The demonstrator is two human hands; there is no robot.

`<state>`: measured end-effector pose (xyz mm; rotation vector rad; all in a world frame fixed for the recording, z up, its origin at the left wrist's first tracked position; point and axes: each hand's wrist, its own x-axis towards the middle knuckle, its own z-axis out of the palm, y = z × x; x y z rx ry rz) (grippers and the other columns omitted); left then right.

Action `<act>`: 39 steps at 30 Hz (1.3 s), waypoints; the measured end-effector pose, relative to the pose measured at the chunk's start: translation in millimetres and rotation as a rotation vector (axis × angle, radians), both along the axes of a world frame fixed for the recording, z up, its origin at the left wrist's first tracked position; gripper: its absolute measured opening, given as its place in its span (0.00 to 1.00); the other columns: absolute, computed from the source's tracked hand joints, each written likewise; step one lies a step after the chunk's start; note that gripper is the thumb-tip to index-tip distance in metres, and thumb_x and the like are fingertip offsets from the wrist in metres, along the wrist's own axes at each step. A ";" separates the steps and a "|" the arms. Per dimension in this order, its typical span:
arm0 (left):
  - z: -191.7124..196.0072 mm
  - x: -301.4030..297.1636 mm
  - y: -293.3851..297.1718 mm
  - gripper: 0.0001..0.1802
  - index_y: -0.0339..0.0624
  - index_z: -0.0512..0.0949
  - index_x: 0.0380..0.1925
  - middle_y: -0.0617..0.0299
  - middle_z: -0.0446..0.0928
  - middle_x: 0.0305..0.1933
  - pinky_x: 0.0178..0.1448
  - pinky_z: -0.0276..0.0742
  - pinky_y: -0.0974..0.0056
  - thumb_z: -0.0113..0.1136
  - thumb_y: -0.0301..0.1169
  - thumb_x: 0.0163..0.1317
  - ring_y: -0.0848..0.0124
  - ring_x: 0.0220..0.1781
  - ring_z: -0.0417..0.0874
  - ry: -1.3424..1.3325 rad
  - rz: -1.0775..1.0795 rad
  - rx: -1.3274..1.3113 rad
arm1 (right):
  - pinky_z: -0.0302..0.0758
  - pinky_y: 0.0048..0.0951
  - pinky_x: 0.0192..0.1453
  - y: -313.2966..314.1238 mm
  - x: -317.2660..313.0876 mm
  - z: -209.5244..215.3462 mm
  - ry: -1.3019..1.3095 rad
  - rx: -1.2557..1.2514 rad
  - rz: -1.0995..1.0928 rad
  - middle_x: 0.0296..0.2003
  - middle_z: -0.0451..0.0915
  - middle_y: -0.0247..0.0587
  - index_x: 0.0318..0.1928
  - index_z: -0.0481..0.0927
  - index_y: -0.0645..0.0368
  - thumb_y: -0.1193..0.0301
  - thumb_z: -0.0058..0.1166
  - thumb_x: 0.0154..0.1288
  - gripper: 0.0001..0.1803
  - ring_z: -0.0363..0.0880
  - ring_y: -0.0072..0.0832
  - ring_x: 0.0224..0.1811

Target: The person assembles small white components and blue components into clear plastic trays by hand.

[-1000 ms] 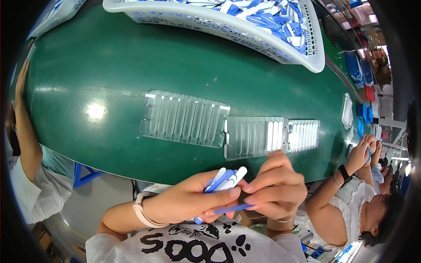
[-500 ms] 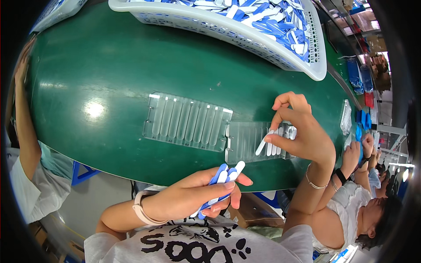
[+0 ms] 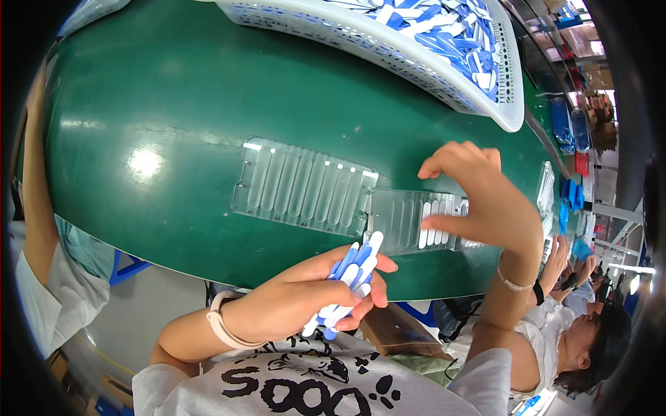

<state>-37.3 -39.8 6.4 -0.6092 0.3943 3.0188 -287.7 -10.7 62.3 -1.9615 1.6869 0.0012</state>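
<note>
My left hand is wrapped round a bundle of flat, round-ended blue-and-white sticks, held in front of me at the table's near edge. My right hand hovers with thumb and fingers apart, nothing between them. Its thumb is close to several white sticks lying side by side in the grooves of a clear plastic tray. Left of that tray, touching or overlapping its edge, lies a second clear grooved tray with bare grooves. My right hand hides part of the filled tray's right end.
A white perforated basket heaped with blue-and-white sticks stands at the far side of the green table. A person's arm rests at the left edge. Another person works at the right, near more clear trays.
My right hand has let go of a white stick, which now lies in a groove beside the others, and has opened and moved slightly right. The bundle in my left hand has tilted a little.
</note>
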 end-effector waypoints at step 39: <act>2.5 7.8 4.6 0.20 0.36 0.56 0.59 0.56 0.73 0.43 0.34 0.68 0.71 0.41 0.23 0.68 0.79 0.29 0.66 0.088 -0.055 -0.391 | 0.71 0.32 0.38 65.7 35.2 -32.7 -1.021 -0.778 -0.791 0.31 0.82 0.40 0.28 0.76 0.58 0.74 0.57 0.59 0.04 0.77 0.31 0.29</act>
